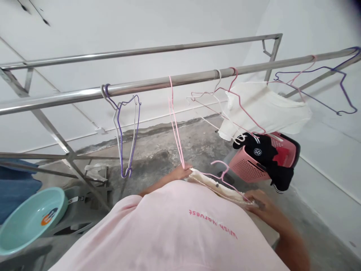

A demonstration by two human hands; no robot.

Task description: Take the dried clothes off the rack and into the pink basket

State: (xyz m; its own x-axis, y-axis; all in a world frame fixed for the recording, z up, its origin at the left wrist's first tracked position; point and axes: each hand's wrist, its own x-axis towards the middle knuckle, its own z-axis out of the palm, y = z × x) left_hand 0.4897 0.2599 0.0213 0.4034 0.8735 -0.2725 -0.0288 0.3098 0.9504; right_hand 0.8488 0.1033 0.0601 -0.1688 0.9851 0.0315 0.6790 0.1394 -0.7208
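Pink T-shirt (169, 229) below, left hand (180, 173) pinching a pink hanger (175, 130) and cream garment (214, 187), right hand (256, 203) gripping the garment's edge.

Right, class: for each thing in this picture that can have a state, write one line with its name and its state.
Left hand: shut on the pink wire hanger.
Right hand: gripping the cream cloth.
White garment: hanging from the rail.
Purple and white hangers: hooked on the steel rail.
Pink plastic basket: tilted, black clothes on it.
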